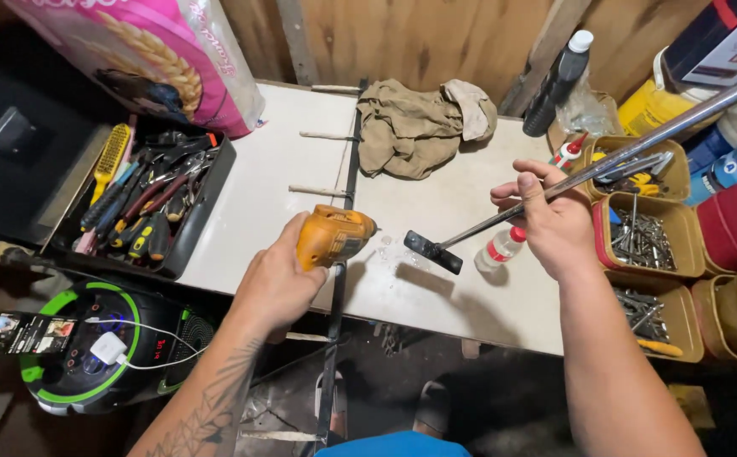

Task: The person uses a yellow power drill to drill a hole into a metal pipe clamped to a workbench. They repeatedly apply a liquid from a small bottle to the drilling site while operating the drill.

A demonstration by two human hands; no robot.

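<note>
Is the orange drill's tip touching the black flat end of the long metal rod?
Apart. The head view shows bare white table between the orange drill in the left hand and the rod's black end.

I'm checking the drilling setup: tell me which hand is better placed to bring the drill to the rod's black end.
Left. The left hand already grips the orange drill, its nose toward the black end piece; the right hand holds the rod.

A tool tray [184, 245] sits off the workbench's [436, 211] left edge, a rag [411, 127] at its back edge, and bins of screws [648, 228] along its right edge.
</note>
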